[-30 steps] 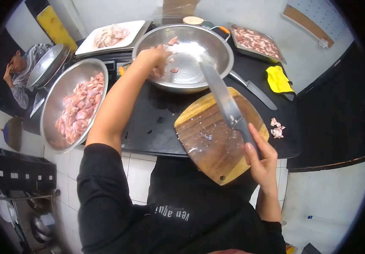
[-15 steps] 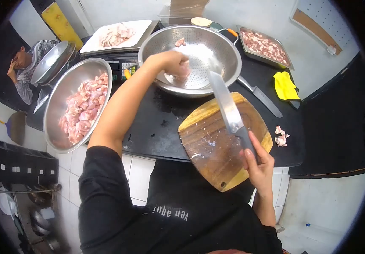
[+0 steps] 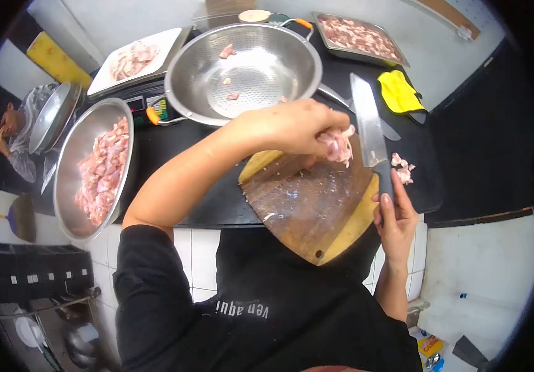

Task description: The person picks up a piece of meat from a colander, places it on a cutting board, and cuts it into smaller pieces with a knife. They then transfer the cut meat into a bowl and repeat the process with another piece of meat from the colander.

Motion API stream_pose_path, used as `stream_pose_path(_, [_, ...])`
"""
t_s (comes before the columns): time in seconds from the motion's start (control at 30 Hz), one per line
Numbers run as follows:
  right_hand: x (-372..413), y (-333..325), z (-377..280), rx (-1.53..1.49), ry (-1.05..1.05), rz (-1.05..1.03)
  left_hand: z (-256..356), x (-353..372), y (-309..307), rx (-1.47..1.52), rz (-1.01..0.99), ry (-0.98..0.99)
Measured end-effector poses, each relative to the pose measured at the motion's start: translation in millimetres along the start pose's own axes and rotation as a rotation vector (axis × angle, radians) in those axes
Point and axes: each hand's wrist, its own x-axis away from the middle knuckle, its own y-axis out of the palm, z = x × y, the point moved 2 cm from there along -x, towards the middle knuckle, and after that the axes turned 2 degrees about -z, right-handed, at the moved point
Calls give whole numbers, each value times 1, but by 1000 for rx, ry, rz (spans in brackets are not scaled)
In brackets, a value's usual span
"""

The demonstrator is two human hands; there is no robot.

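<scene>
Over the upper part of the wooden cutting board, my left hand is closed around raw chicken meat. My right hand grips a large knife by its dark handle, blade pointing up and away at the board's right side. Behind my left wrist stands a perforated steel colander with a few small meat bits in it. A small pile of pale trimmings lies on the black table just right of the knife.
A steel bowl of raw meat stands tilted at the left. Sliced meat lies on a white tray on a scale; a steel pan of diced meat is behind. A yellow cloth is at right. Another person is far left.
My left hand has moved out of the colander, rightward to above the cutting board, carrying the chicken meat. The knife stays in my right hand and has turned more upright, slightly to the right.
</scene>
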Motion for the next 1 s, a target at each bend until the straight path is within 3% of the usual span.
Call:
stream_pose_path(0.1, [11,-7,12,-5,75,-16,-4,-6,-1,-74,-96,22])
stream_pose_path(0.13, [14,-10,16,-6,75,-12,-3,-5,-14,-87,-110,-50])
stream_pose_path(0.2, [20,-14,25,82,120,-16,-31,-12,-38,-89,-48,-48])
stream_pose_path(0.23, [21,-16,27,78,113,-22,-44,-14,-52,29,4,-230])
stream_pose_path(0.27, [22,-17,28,91,102,-9,-53,-13,-65,-124,97,-341])
stream_pose_path(0.37, [19,-19,32,87,69,-1,-172,-21,-80,-481,296,-470])
stream_pose_path(0.4, [18,-19,32,73,55,1,-202,-24,-86,-511,222,-603])
stream_pose_path(0.47, [18,-19,30,88,62,-9,-253,-27,-93,-538,179,-671])
stream_pose_path(0.6, [18,-11,31,80,74,-33,-265,-26,-90,-524,-7,-735])
stream_pose_path(0.7, [18,0,23,192,-71,-113,-319,-20,-67,-468,182,-804])
stream_pose_path(0.77, [13,7,13,236,-166,-152,-341,-23,-70,-551,108,-788])
stream_pose_path(0.83, [9,14,4,187,-192,-176,-265,-19,-85,-498,-457,-894])
stream_pose_path(0.87, [5,15,4,187,-195,-177,-255,-12,-90,-499,-454,-895])
stream_pose_path(0.93, [2,17,8,164,-152,-168,-246,-2,-95,170,-265,-755])
stream_pose_path(0.97, [1,18,10,160,-146,-169,-244,-2,-97,171,-271,-760])
stream_pose_path(1.0, [0,18,13,141,-122,-161,-243,-2,-101,-82,-198,-784])
